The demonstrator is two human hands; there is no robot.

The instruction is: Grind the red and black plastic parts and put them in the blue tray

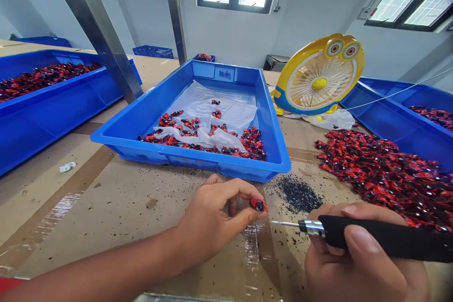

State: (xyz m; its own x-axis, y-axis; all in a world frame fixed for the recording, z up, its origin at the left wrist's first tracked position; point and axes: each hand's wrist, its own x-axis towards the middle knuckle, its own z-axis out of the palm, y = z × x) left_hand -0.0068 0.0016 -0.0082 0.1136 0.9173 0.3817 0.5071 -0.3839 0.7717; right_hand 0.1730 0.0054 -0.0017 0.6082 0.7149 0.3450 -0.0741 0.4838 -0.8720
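My left hand (219,214) pinches a small red and black plastic piece (258,205) between thumb and fingertips, above the cardboard-covered table. My right hand (364,250) is closed around a black-handled tool (368,233) with a silver collar and a thin metal tip. That tip points left, towards the piece, with a gap between them. Just beyond my left hand stands a blue tray (198,163), holding white sheeting (226,108) and several similar pieces. A big heap of red and black pieces (382,165) lies beyond my right hand.
Black shavings (299,193) lie piled between the tray and the heap, with more scattered around. A yellow cartoon-shaped fan (320,80) stands behind. Other blue bins (63,104) flank both sides. A metal post (99,33) rises at left; a white scrap (67,167) lies on the cardboard.
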